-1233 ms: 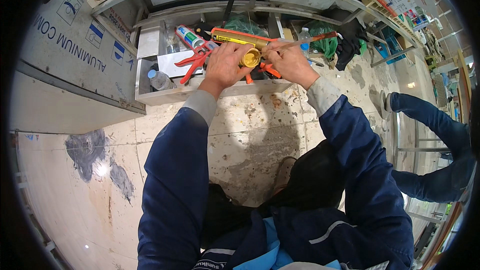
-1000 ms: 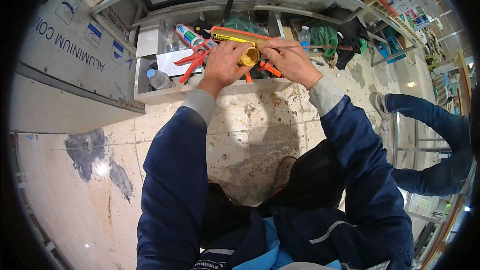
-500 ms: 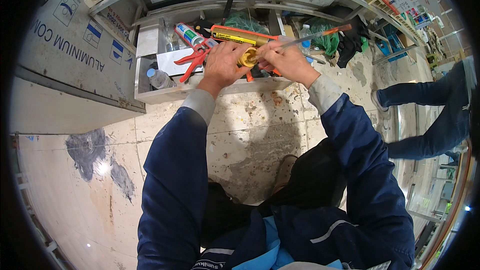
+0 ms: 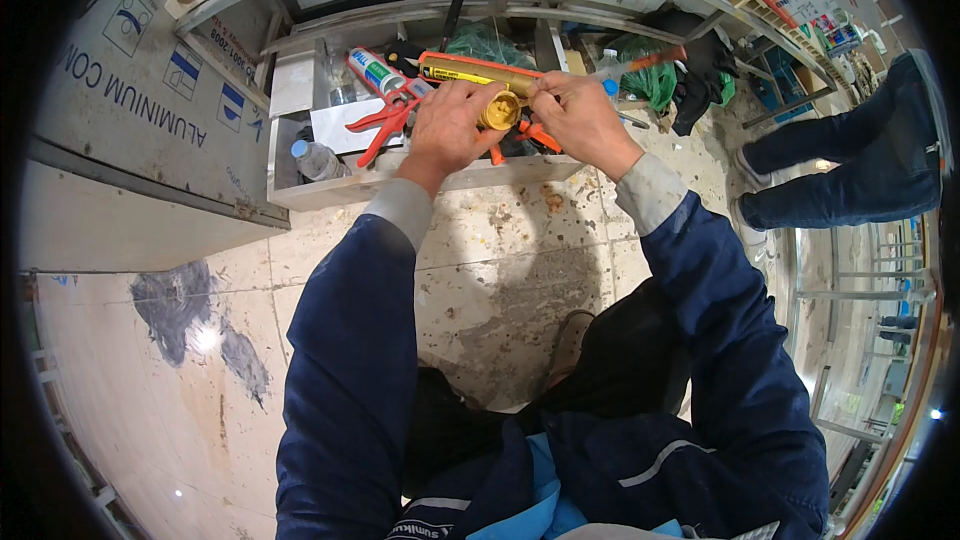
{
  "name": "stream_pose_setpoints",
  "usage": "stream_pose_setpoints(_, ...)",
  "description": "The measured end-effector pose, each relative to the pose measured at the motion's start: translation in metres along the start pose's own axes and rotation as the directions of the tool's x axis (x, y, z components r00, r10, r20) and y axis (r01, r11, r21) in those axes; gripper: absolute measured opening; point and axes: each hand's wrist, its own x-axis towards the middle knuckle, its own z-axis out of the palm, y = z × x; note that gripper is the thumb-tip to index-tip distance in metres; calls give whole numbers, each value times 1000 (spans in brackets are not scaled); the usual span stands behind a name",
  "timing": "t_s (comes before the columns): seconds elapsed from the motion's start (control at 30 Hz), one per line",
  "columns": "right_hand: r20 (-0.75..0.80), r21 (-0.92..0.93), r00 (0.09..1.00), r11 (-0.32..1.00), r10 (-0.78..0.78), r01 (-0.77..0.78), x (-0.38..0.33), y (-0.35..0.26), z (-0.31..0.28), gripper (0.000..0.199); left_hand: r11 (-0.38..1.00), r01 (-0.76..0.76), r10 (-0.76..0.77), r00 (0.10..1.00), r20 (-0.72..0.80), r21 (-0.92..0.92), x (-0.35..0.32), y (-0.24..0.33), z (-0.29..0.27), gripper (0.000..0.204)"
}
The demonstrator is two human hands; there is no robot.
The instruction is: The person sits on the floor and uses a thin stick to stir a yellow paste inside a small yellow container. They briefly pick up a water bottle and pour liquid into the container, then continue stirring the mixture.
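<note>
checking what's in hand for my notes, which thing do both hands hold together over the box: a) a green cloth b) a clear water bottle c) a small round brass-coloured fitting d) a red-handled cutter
c: the left hand and the right hand meet on a small round brass-coloured fitting, while the clear water bottle and the red-handled cutter lie untouched in the box.

Both forearms, in dark blue sleeves with grey cuffs, enter from the lower edge and converge toward the upper centre of the frame. The left hand [image 4: 447, 127] is held palm-down, knuckles up, its fingers [image 4: 478, 100] curled closed at the tips. The right hand [image 4: 580, 120] sits just right of it, angled inward, fingers bent and pinched; the two hands nearly touch.
</note>
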Motion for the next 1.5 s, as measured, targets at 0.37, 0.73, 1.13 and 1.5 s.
stream_pose_setpoints(0.37, 150, -54, 973, 981, -175, 185, -5, 8, -3, 22, 1000, 28, -28, 999, 35, -4, -3, -3, -1, 59)
stream_pose_setpoints(0.73, 142, -8, 954, 963, -265, 268, -21, 3, 1, 25, 995, -50, 42, 996, -81, -90, -15, 8, -11, 61)
stream_pose_setpoints(1.13, 276, 359, 937, 927, -214, 106, -63, 4, 16, 21, 922, 164, -179, 984, -11, -352, -81, 43, -26, 72)
stream_pose_setpoints(1.5, 389, 325, 911, 946, -136, 3, -68, -5, 1, 24, 915, 154, -176, 984, -24, -373, -90, 66, -23, 64)
